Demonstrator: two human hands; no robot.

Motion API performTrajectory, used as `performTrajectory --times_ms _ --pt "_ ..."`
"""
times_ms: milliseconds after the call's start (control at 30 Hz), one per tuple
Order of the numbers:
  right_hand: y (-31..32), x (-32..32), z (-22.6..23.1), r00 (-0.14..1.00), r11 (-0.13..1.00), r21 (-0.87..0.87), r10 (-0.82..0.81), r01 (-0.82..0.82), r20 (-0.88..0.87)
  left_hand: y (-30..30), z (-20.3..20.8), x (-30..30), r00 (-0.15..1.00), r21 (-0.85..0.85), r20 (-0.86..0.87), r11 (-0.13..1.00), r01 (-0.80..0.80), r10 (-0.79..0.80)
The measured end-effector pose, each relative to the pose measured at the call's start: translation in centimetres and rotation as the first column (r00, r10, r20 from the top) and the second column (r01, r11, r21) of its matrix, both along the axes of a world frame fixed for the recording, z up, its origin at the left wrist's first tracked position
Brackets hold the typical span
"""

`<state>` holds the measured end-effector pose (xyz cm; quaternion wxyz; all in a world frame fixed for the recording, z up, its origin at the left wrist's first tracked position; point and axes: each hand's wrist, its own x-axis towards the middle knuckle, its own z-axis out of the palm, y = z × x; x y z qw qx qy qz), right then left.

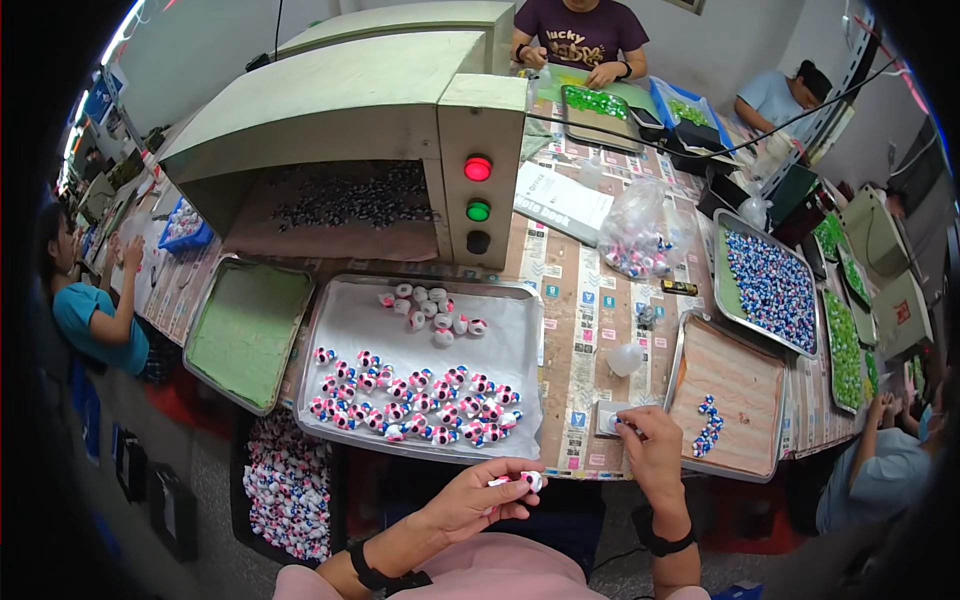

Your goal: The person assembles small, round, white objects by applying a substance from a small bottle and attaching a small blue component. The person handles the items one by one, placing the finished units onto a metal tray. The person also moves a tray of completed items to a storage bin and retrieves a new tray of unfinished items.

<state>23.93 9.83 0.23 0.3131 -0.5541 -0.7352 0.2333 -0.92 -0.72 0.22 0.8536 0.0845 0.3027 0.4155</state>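
Left hand (485, 497) pinches a painted figurine (533, 482), paper-lined tray (500, 340) just beyond; right hand (655, 445) bunches fingertips at a white box (605, 414), grip unclear.

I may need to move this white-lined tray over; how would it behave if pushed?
The white-lined tray is probably stiff, given its shiny, metal-looking raised rim. The small rounded painted pieces on it may roll or slide about, as they seem to lie loose.
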Motion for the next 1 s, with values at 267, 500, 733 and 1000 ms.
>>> performTrajectory --times_ms 267,500,733,1000 --pt "-1.5 -0.5 2.2 0.993 0.998 -0.069 -0.012 0.004 -0.121 0.5 -0.1 0.7 0.999 0.009 -0.025 1.000 0.022 -0.021" --pt "-5.5 -2.3 3.1 0.859 0.924 -0.296 0.062 -0.241 -0.508 0.4 -0.5 1.0 1.000 0.010 -0.013 1.000 -0.005 0.005" --pt "-6.5 -3.4 3.1 0.813 0.870 -0.371 0.057 -0.326 -0.579 0.4 -0.7 1.2 1.000 0.007 -0.019 1.000 0.002 -0.002" --pt "-6.5 -3.6 3.1 0.854 0.891 -0.312 0.141 -0.330 -0.501 0.1 -0.5 1.1 0.998 0.006 -0.062 1.000 0.020 -0.019"
